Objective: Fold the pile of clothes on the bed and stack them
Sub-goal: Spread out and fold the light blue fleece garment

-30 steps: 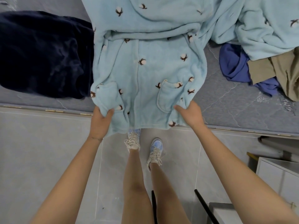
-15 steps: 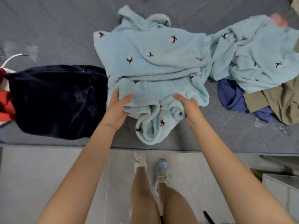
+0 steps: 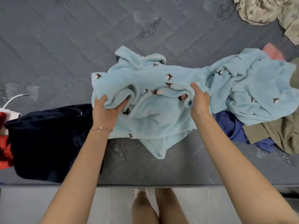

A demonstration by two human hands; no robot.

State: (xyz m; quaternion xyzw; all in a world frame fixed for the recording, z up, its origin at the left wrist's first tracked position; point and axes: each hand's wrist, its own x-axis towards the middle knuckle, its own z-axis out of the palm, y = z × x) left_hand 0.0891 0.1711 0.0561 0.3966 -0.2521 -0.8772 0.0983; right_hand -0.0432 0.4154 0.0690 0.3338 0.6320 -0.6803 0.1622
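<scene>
head | light blue flower-print fleece top (image 3: 155,113) bunched on the grey quilted bed (image 3: 64,46) | left hand (image 3: 106,109) clutches its left fold, right hand (image 3: 199,101) clutches its right | risk: bulky fleece slumps, fold skews; touching second blue fleece piece (image 3: 250,94) may drag along

Left hand (image 3: 106,111), right hand (image 3: 200,101): fingers (image 3: 121,105) curled.

The pale blue robe (image 3: 145,120) is looking like thick, fluffy fleece, matt throughout. Under it the grey mattress (image 3: 64,46) is showing smooth quilted cloth with stitched leaves. At nine o'clock the navy garment (image 3: 48,143) is looking velvety, faintly sheened. At six o'clock the floor tiles (image 3: 113,206) are looking smooth and hard.
</scene>
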